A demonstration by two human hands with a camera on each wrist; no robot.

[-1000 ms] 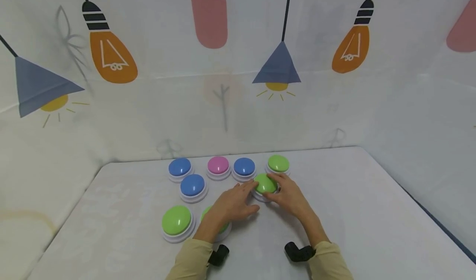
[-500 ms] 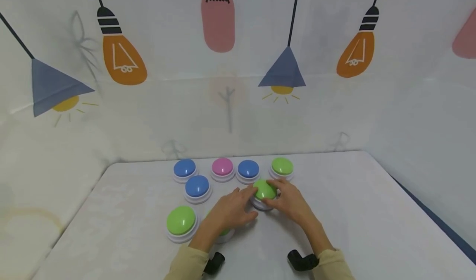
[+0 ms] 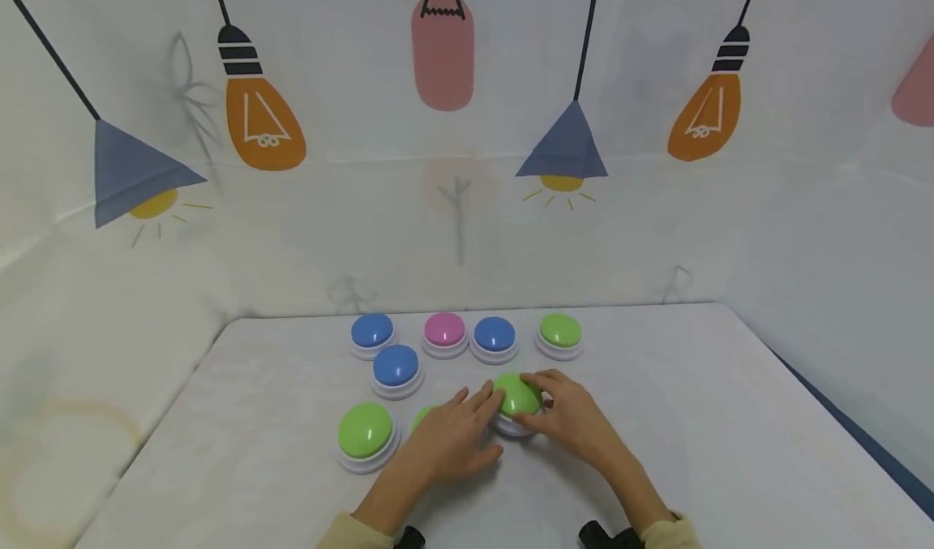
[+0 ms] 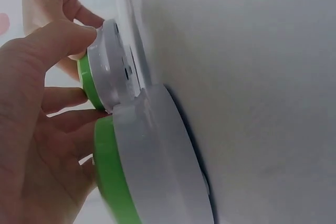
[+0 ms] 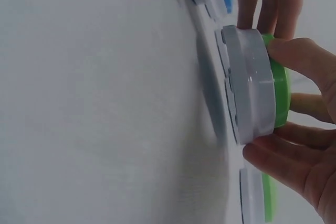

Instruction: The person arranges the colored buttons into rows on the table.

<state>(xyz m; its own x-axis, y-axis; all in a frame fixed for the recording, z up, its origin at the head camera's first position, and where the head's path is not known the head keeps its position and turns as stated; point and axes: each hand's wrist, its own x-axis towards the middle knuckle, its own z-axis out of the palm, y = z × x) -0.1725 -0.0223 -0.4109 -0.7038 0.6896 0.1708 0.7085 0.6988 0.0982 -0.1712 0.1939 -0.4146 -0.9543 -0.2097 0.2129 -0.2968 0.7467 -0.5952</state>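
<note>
A green dome push button point(image 3: 516, 396) with a white round base is between my hands. My right hand point(image 3: 572, 415) grips its right side, thumb and fingers spread around the dome and base. On the left, my left hand point(image 3: 458, 433) touches the button with extended fingers. In the right wrist view the held button point(image 5: 252, 87) looks slightly raised and tilted, with a shadow beside its base. Another green button point(image 3: 422, 416) is mostly hidden behind my left hand; in the left wrist view this nearer green button point(image 4: 157, 166) stands on the table.
A third green button point(image 3: 365, 431) stands at the left. Behind are several blue buttons, such as one blue button point(image 3: 396, 366), a pink button point(image 3: 444, 330), and a far green button point(image 3: 560, 332). The white table point(image 3: 693, 419) meets a patterned cloth wall point(image 3: 350, 225).
Both hands have moved the green button toward me, away from the far green button and closer to the one behind my left hand. The head view has tilted slightly.
</note>
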